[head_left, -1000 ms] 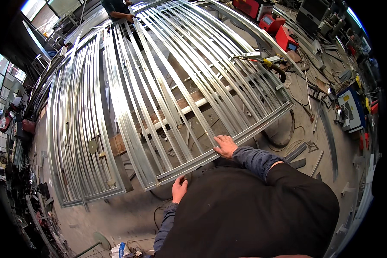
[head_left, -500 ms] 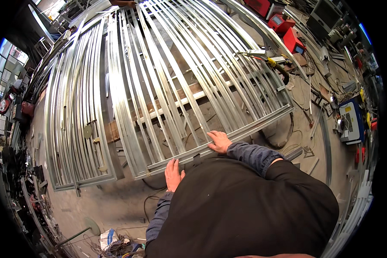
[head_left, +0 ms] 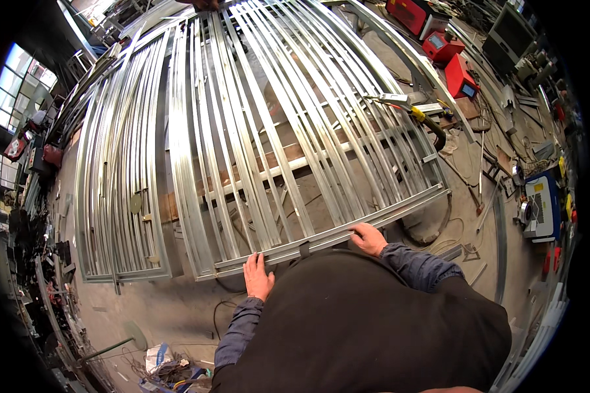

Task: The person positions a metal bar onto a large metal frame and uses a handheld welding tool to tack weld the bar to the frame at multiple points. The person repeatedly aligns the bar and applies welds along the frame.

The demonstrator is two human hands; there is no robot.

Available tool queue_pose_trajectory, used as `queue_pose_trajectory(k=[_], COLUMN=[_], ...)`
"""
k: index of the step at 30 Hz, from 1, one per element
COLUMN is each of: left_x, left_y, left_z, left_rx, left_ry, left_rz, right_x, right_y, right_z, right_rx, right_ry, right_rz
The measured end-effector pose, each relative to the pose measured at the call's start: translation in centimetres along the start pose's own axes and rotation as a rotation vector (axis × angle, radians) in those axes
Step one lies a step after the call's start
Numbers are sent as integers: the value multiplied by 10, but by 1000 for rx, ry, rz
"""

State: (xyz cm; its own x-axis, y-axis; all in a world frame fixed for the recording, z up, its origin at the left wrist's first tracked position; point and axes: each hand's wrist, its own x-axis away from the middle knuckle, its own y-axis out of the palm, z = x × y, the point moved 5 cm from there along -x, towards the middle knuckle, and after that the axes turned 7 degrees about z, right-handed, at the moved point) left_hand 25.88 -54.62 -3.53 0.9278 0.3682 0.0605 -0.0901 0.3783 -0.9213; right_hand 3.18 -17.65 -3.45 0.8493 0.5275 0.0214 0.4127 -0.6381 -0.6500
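A large silvery metal frame (head_left: 328,237) made of long parallel bars lies in front of me, its near rail crossing just ahead of my body. My left hand (head_left: 259,278) rests with stretched fingers against the outer edge of that rail, toward its left end. Farther right, my right hand (head_left: 370,240) touches the same rail with its fingertips, the fingers slightly bent and not wrapped round it. Neither hand holds anything loose. A small dark clip-like piece (head_left: 304,248) sits on the rail between my hands.
A narrower barred frame (head_left: 170,270) lies to the left. A yellow-and-black welding torch (head_left: 427,122) rests on the right bars. Red machines (head_left: 462,75) stand at the far right, a blue-and-white machine (head_left: 539,206) nearer. Another person's hand (head_left: 204,4) shows at the far end.
My right hand has slid right along the near rail, and my left hand has moved slightly left. The wider gap between them now shows the dark clip more plainly. The view has shifted slightly.
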Motion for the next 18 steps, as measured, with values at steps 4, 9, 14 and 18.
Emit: queue_pose_trajectory(k=[4, 9, 14, 18], left_x=[-1, -6, -5, -10], left_y=[4, 22, 39, 55], left_z=[3, 2, -8, -18], left_rx=[-24, -21, -46, -75], left_ry=[-16, -61, -132, -139], left_rz=[-26, -92, -156, -144], right_x=[16, 15, -6, -18], right_y=[-36, -102, -170, -185], right_z=[47, 99, 153, 204], right_rx=[52, 192, 465, 657], right_ry=[80, 176, 303, 333], right_rz=[52, 277, 433, 382])
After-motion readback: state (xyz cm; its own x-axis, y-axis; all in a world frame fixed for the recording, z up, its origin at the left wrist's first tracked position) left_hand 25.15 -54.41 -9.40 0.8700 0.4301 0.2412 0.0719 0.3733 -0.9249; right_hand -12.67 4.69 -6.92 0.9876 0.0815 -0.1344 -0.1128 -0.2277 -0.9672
